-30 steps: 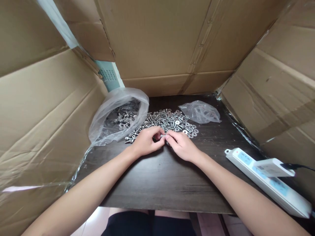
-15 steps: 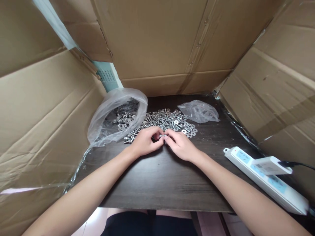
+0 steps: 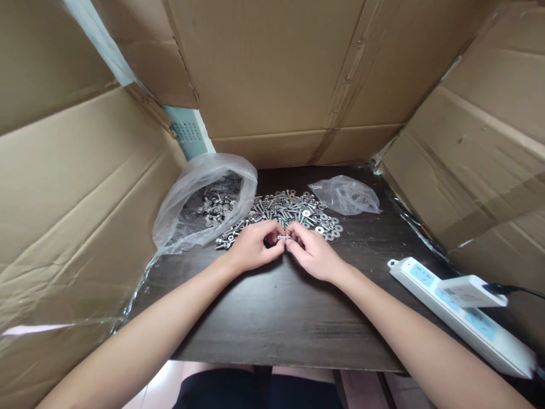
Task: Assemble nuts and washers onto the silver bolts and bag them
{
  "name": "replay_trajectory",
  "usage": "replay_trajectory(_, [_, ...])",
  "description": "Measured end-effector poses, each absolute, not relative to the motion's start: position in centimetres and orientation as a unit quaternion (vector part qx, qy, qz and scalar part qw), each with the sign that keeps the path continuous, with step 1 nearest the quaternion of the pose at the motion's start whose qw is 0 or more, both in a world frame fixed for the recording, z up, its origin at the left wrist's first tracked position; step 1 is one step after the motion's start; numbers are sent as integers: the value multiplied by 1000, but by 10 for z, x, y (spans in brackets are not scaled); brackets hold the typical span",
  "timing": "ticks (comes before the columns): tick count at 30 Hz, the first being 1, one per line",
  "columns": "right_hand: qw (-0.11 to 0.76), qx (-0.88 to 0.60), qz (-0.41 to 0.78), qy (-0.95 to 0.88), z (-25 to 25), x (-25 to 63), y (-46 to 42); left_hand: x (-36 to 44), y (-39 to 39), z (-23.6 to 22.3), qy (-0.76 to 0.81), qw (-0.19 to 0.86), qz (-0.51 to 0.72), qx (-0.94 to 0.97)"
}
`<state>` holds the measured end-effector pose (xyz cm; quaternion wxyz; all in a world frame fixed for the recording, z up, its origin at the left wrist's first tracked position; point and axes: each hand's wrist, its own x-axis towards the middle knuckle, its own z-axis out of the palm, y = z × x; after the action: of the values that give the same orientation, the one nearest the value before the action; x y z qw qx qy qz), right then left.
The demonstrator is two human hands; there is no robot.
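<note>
Between my fingertips a small silver bolt (image 3: pixel 282 237) lies sideways, just in front of a heap of hardware. My left hand (image 3: pixel 254 245) pinches one end of it between thumb and forefinger. My right hand (image 3: pixel 314 250) is closed at the other end, where a small piece that looks like a nut shows; the fingertips hide part of it. Beyond the hands, the heap of loose bolts, nuts and washers (image 3: pixel 279 210) spreads over the dark table (image 3: pixel 272 318). Flat washers (image 3: pixel 334 228) gather at its right side.
An open clear plastic bag (image 3: pixel 170 221) holding bolted pieces stands left of the heap. A crumpled plastic bag (image 3: pixel 349 194) lies at the back right. A white power strip (image 3: pixel 506 346) with a plugged-in adapter (image 3: pixel 464 291) sits at right. Cardboard walls (image 3: pixel 272 68) surround the table.
Both hands stay in nearly the same spot. My right fingers have shifted at the bolt's end, and more of the bolt and the nut-like piece shows between the hands.
</note>
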<state>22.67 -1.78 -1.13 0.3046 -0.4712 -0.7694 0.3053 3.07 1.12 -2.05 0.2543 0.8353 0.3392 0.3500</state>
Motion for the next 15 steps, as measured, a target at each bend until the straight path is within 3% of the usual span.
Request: replay_trajectory(15, [300, -470, 308, -771, -10, 227, -18, 30, 10, -20, 341, 249, 348, 837])
